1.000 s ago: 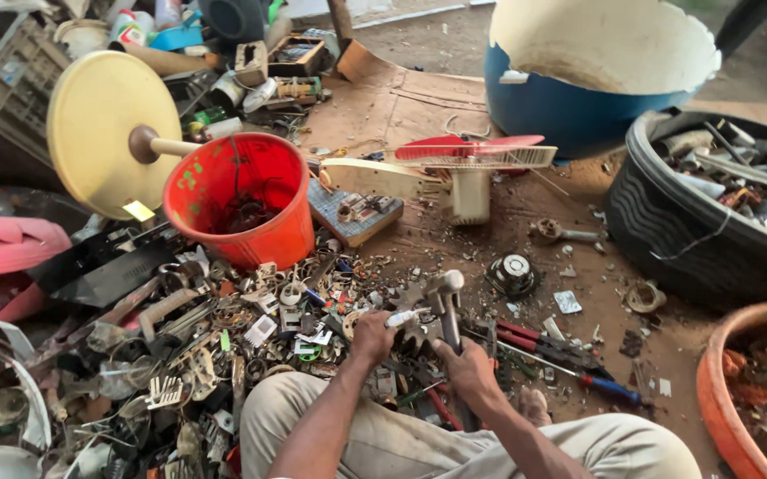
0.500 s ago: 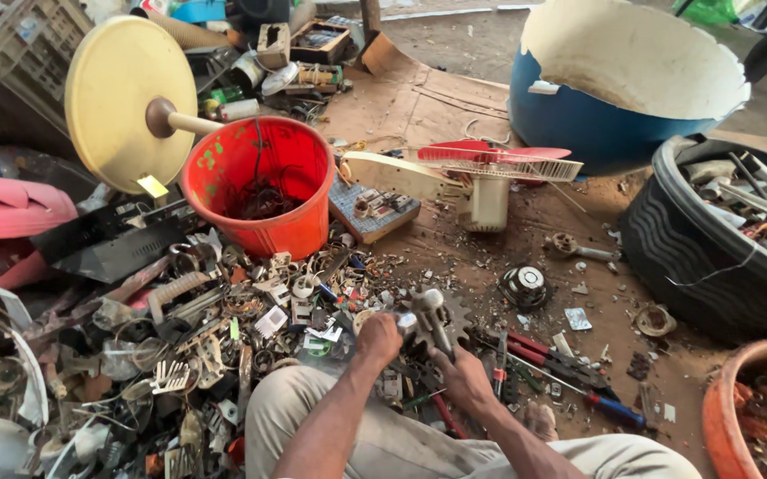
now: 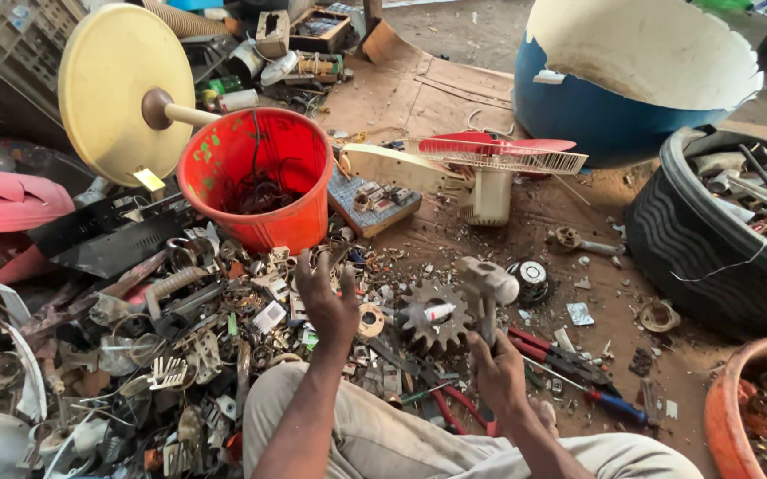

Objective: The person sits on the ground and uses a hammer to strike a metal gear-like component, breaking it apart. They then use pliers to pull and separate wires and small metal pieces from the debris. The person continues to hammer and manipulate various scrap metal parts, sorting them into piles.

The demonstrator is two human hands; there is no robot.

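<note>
I sit on the ground in front of a heap of metal scrap (image 3: 179,337). My right hand (image 3: 499,372) grips the handle of a hammer (image 3: 487,288), held upright with its head raised above a rusty toothed gear (image 3: 436,317). My left hand (image 3: 330,297) is open, fingers spread, hovering over small scrap pieces just below a red bucket (image 3: 259,177). A small cylindrical part with a white and red tip (image 3: 432,312) lies on the gear, between my hands.
A cream disc on a rod (image 3: 117,89) leans behind the bucket. A fan blade and grille (image 3: 490,155) lie beyond, with a blue tub (image 3: 605,115), a black tyre bin (image 3: 711,248), an orange basin (image 3: 738,417) and red-handled pliers (image 3: 561,355) on the right.
My left hand has let go of the piece near the hammer and moved left and forward with fingers spread. The hammer head has risen. The view has moved closer.
</note>
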